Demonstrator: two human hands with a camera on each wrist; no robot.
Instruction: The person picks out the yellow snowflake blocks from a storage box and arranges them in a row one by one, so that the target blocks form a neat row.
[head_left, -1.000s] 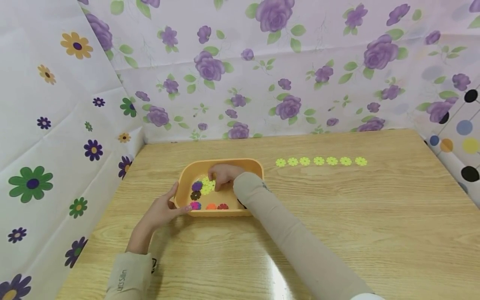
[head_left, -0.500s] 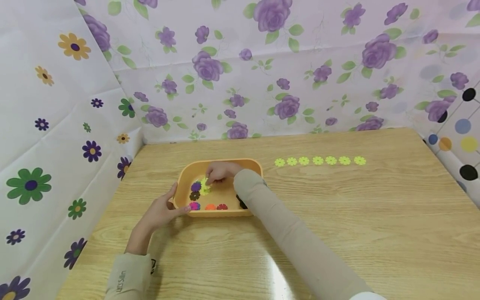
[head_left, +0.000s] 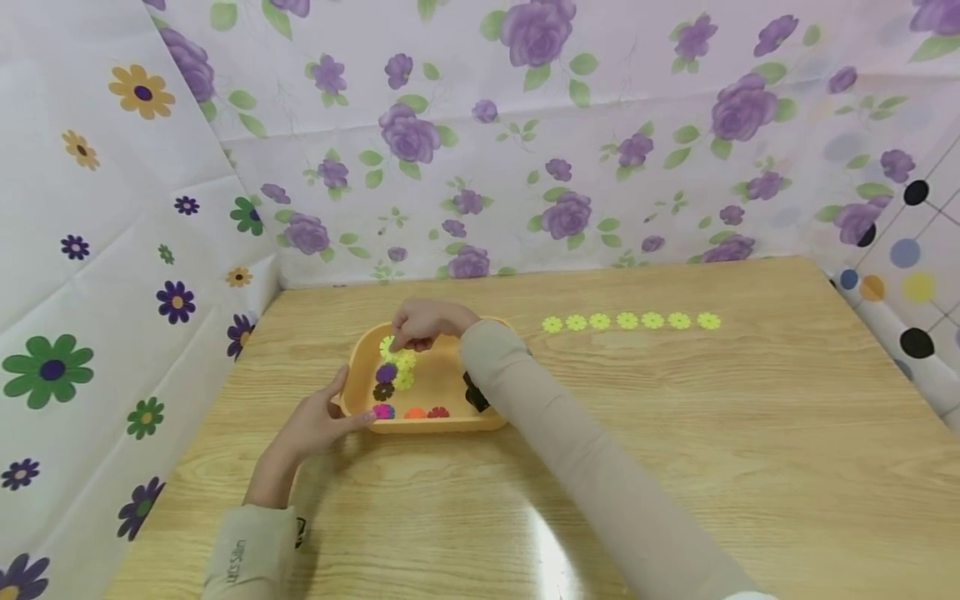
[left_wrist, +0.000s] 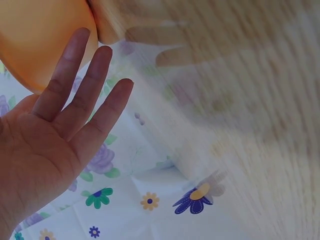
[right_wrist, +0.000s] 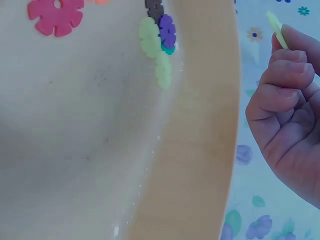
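My right hand [head_left: 426, 322] pinches a yellow flower-shaped interlocking disc [right_wrist: 276, 30] between thumb and index finger, the other fingers curled in. It is held above the far left rim of an orange plastic basin [head_left: 442, 425]. Below it, inside the basin, lie yellow discs [head_left: 403, 379], a purple disc [head_left: 386, 372] and a brown disc [head_left: 383, 392]. Around the basin's left corner spreads my left hand [head_left: 309, 427], its thumb on the near rim. In the left wrist view its other fingers [left_wrist: 95, 82] are extended and hold nothing.
Several yellow discs [head_left: 627, 321] form a row on the wooden table [head_left: 675, 433], right of the basin. Pink [head_left: 382, 412], orange [head_left: 415, 413] and red discs [head_left: 438, 412] and black pieces [head_left: 475, 393] are also in the basin. Flower-printed cloth [head_left: 480, 150] stands behind the table.
My right hand has lifted from the yellow discs in the basin, moving up and left with one disc in its fingertips. The left hand stays at the basin's corner.
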